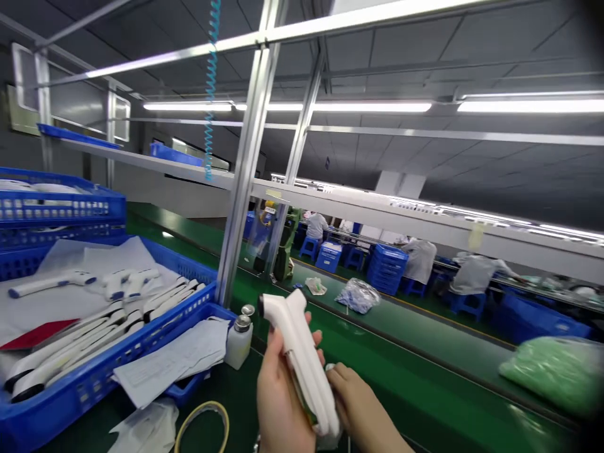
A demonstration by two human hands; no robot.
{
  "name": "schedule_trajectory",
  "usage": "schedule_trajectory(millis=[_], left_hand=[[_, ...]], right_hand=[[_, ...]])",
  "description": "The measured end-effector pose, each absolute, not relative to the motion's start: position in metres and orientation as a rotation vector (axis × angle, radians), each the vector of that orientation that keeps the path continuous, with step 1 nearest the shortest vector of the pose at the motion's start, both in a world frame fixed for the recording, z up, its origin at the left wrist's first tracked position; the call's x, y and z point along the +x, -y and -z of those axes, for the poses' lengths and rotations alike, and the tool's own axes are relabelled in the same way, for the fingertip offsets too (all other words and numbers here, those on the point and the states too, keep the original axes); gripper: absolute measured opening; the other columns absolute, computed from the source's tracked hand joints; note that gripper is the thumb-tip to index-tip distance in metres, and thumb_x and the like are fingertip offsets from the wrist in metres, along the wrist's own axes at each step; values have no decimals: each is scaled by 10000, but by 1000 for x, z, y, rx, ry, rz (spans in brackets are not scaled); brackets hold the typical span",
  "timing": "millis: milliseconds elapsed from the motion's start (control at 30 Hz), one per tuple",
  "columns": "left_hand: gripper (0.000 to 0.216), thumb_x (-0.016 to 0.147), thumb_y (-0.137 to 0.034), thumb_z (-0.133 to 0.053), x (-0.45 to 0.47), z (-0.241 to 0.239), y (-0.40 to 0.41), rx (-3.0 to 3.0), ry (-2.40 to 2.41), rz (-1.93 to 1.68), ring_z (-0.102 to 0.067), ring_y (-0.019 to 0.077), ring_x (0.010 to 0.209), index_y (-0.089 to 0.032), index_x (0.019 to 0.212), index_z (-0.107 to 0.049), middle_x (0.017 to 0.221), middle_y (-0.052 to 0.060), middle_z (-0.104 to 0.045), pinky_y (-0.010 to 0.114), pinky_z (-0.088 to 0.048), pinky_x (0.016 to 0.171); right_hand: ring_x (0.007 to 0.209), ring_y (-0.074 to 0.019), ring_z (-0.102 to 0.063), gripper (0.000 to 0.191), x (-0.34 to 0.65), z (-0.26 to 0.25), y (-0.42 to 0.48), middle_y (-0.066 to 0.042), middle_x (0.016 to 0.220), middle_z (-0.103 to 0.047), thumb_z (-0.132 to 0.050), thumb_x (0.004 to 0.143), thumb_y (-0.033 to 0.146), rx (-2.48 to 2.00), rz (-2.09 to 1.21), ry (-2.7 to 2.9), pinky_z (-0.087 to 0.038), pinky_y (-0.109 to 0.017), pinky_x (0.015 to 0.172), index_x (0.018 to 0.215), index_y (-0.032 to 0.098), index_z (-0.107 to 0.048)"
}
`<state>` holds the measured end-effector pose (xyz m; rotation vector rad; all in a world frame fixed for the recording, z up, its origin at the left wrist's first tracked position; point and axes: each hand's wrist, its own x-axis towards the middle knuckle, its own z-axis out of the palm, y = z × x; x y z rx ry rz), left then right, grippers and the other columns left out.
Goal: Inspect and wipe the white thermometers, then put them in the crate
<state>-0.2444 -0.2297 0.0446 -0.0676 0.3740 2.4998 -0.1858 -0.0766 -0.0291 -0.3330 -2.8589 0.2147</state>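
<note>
A white plastic handheld device (299, 352) with an angled, forked head and a dark tip stands tilted in front of me. My left hand (280, 402) wraps round its handle from the left, fingertips showing behind it. A seam or gap runs along the handle's left side. At the lower right of the handle, my right hand (361, 402) is closed with its fingers bent against the device. A small white bit shows at those fingertips; I cannot make out what it is. Something whitish also hangs below the handle, partly hidden.
Left, a blue crate (89, 384) holds several similar white devices. Papers (177, 358), a white pump bottle (239, 343) and a tape roll (202, 418) lie nearby. Beyond the metal post (245, 157) runs a green conveyor (401, 371) with a plastic bag (358, 296). People sit farther off.
</note>
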Motion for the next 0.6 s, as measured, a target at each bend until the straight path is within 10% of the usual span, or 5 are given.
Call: schedule_trajectory(millis=[600], left_hand=[[352,871,-367,-427,-224,-43,225,3,-552,-2514,-658,186,862,-280,1162,-605,1213,47,-613,253,-569,658]], right_hand=[[770,-228,-613,256,-185,32,74,-91,858,-607,-421,844,122,-668,-362,2724,-441,-322,683,859,161,-673]])
